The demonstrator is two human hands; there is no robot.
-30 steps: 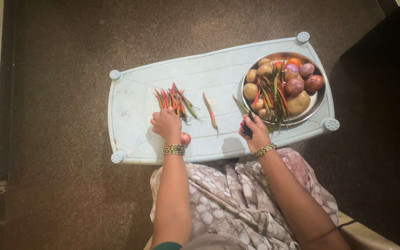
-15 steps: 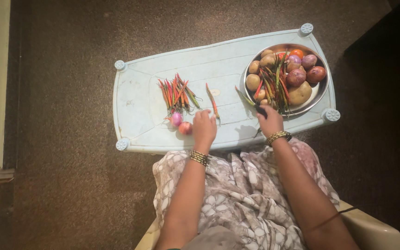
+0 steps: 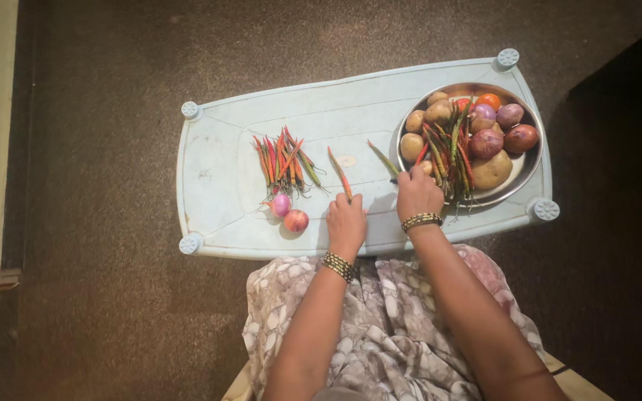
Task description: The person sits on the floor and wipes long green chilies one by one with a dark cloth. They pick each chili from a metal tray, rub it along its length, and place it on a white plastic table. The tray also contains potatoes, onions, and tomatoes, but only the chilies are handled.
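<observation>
My left hand point(image 3: 347, 221) rests on the pale blue plastic table point(image 3: 217, 186), its fingertips pinched on the lower end of a single red-and-green chilli point(image 3: 339, 172). My right hand point(image 3: 417, 196) lies curled at the near rim of a steel bowl point(image 3: 530, 172). Its fingers meet a thin green chilli point(image 3: 382, 157) that sticks out to the upper left. What the right hand grips is hidden. Left of my left hand lie two small pink onions point(image 3: 289, 212) and a bunch of chillies point(image 3: 284, 160).
The bowl holds potatoes point(image 3: 490, 171), red onions point(image 3: 487, 142), a tomato point(image 3: 489, 100) and more chillies point(image 3: 447, 156). Dark carpet point(image 3: 98, 111) surrounds the table. My lap, in a patterned dress point(image 3: 380, 327), sits against the table's near edge.
My left hand moved right from the chilli bunch to the single chilli, uncovering the two onions. My right hand moved up to the bowl's rim; the dark thing it held no longer shows.
</observation>
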